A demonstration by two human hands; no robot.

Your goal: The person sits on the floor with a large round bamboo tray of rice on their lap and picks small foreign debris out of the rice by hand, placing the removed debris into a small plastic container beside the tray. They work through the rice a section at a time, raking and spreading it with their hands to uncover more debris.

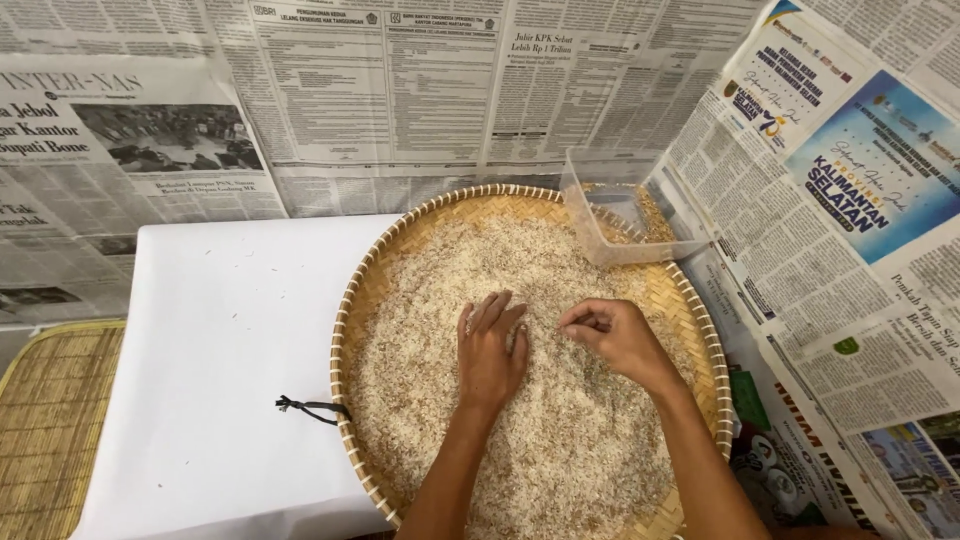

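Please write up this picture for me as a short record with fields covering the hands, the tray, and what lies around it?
left hand: left hand lies flat, palm down, fingers spread on the rice
right hand: right hand has its fingers pinched together at the grain surface
tray: round woven tray, filled with a wide layer of rice
container: clear plastic container resting on the tray's far rim
surface: white cloth under the tray's left part
cord: black cord at the tray's left edge
surroundings: newspaper sheets; woven mat at left

Printed newspaper sheets [400,90] are covering the wall; a white rectangular tabletop [220,380] is standing beside a woven straw mat [50,430].
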